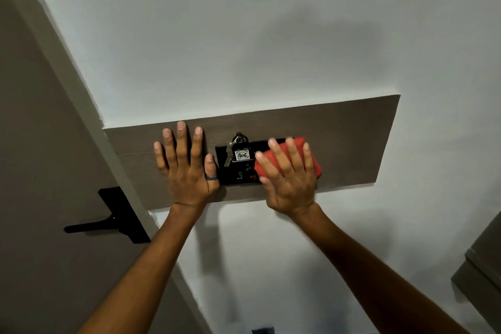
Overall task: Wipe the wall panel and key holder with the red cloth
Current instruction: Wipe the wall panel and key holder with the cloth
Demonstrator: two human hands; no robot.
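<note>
- A brown wood-grain wall panel [339, 144] is fixed across a white wall [217, 35], running as a long tilted strip from the door frame on the left out to a square end on the right.
- Near the middle of the panel sits a black key holder [233, 173], a flat dark plate with small knobs and tiny lettering low on its face.
- A bunch of keys [230, 153] hangs at the top of the holder with a dark fob [241, 153] whose white label reads "406".
- The left hand [187, 168] lies flat and open on the panel, fingers spread and pointing up, palm against the wood just left of the key holder; a dark ring [212, 177] sits on the thumb, which touches the holder's left edge.
- The right hand [288, 179] is also spread, pressing the red cloth [306, 154] flat against the right part of the key holder and the panel beside it; the fingers lie over the cloth rather than curled round it.
- The red cloth is folded into a pad and shows past the fingertips and along the hand's right side, covering the holder's right end.
- Both bare forearms reach up from the bottom edge of the view.
- To the left, a brown door [40, 144] carries a black lever handle [108, 221] on a black plate.
- A grey-brown cabinet corner [482, 266] shows at the right edge.
</note>
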